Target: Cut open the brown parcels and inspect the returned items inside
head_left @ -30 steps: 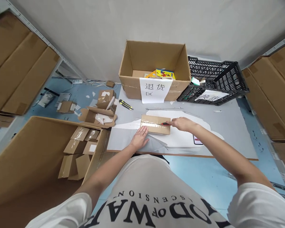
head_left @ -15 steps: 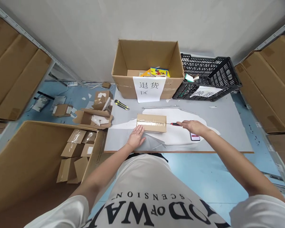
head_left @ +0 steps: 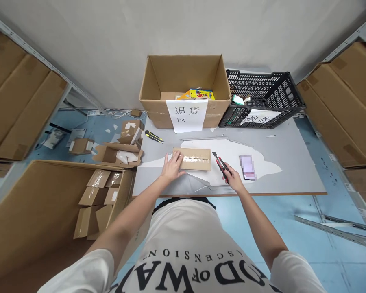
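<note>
A small taped cardboard box (head_left: 195,159) lies on the table in front of me, with a seam running along its top. My left hand (head_left: 172,167) grips its left end, fingers at the far corner and thumb by the near side. To the right of the box, my right hand (head_left: 232,178) is closed around a red and black utility knife (head_left: 221,163). The knife's blade end points up and left, apart from the box. Beyond my right hand, a phone (head_left: 247,167) lies with its screen lit.
A large open carton (head_left: 154,112) with a paper sign stands at the back, beside a black plastic crate (head_left: 288,101). A yellow and black utility knife (head_left: 154,136) lies at the table's left. Several small boxes fill part of a big carton (head_left: 33,195) at lower left.
My right hand has drawn back from the box's right end with the knife, which now points away from the seam. My left hand has shifted up onto the box's left end.
</note>
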`<state>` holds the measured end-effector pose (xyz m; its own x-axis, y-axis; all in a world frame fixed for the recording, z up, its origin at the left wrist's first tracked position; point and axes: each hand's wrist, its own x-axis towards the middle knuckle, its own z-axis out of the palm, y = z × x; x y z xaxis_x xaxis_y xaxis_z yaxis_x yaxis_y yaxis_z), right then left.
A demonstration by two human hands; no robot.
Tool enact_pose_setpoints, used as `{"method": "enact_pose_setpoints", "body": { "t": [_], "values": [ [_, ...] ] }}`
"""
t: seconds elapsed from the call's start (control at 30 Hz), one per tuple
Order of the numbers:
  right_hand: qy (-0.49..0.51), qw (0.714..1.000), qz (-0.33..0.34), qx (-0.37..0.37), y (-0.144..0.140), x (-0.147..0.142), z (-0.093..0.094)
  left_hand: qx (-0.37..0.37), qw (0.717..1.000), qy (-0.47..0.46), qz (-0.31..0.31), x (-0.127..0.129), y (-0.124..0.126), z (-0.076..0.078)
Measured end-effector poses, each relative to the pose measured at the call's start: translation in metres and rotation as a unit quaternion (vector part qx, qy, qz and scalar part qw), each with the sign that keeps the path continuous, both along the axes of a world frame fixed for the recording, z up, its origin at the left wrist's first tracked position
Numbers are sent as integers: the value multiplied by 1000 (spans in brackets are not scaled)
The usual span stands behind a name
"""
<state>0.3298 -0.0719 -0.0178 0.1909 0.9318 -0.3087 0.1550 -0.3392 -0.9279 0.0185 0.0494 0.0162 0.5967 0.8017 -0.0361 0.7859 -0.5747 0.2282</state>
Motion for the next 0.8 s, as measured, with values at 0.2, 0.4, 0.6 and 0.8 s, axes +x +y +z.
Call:
{"method": "enact_pose_setpoints", "body": {
  "t": [0.2, 0.4, 0.6, 0.8],
  "values": [
    [51, 998, -22, -5, 0, -8, -8, -34, 998, 41, -14, 7, 22, -3],
    [50, 999, -15, -6, -2, -8, -4, -39, 999, 33, -18, 16, 31, -3],
    [58, 998, -4, -13, 4, -5, 6, -40, 999, -9, -14, 15, 35, -10],
    [79, 996, 10, -40, 2, 2, 6, -44, 997, -62, -19, 12, 37, -20]
  ]
}}
